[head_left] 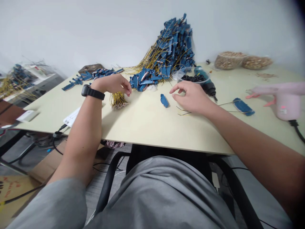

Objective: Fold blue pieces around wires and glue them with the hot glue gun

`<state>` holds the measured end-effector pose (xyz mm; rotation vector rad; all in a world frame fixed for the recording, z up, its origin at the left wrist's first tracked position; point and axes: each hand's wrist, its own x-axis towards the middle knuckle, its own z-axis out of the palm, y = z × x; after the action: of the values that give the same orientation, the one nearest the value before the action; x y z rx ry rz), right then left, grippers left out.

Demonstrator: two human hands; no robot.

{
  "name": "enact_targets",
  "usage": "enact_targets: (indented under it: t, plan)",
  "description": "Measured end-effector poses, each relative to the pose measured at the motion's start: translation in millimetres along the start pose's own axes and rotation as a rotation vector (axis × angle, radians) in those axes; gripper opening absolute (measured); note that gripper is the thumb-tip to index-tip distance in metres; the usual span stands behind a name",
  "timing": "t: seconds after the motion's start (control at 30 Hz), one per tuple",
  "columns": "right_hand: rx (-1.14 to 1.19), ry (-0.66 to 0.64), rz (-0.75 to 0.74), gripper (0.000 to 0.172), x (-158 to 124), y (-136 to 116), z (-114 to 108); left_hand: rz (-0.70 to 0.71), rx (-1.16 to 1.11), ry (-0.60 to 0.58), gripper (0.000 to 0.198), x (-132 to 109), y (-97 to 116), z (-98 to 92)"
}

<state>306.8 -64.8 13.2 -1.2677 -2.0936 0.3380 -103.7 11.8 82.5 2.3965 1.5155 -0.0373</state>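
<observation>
My left hand (114, 84), with a black watch on the wrist, hovers over a bundle of yellow wires (118, 100) on the pale table (152, 127); its fingertips are pinched together, and what they hold is too small to make out. My right hand (190, 95) rests on the table with fingers loosely spread, holding nothing. A single blue piece (164, 100) lies just left of it, and thin loose wires (182, 111) lie under it. Behind both hands rises a big heap of blue pieces on yellow wires (170, 47).
A pink glue gun (283, 101) stands at the right with its black cord. Another blue piece on a wire (243, 106) lies near it. A clear bowl of dark bits (194, 76), two baskets (230, 60) and more blue pieces (88, 76) sit at the back.
</observation>
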Motion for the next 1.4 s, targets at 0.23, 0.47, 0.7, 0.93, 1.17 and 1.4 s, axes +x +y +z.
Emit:
enact_targets:
  t: [0.23, 0.47, 0.7, 0.93, 1.17, 1.4]
  plan:
    - [0.009, -0.005, 0.005, 0.016, 0, 0, 0, 0.03, -0.017, 0.131, 0.028, 1, 0, 3.2]
    - [0.005, -0.009, 0.004, 0.016, 0, 0, 0, -0.104, -0.082, 0.418, 0.027, -15, 29, 2.9]
    - [0.009, -0.005, 0.004, 0.018, 0, -1, 0, -0.115, -0.112, 0.522, 0.012, -15, 26, 0.8]
    - [0.022, -0.004, -0.013, 0.019, -1, 0, 1, -0.111, -0.09, 0.429, 0.007, -9, 15, 2.9]
    - [0.029, -0.014, 0.004, 0.02, -2, 0, 1, -0.033, -0.089, 0.348, 0.015, 0, 7, 7.7]
    - [0.03, -0.025, 0.002, 0.022, -2, -1, 1, -0.033, -0.096, 0.356, 0.023, 12, -7, 15.6]
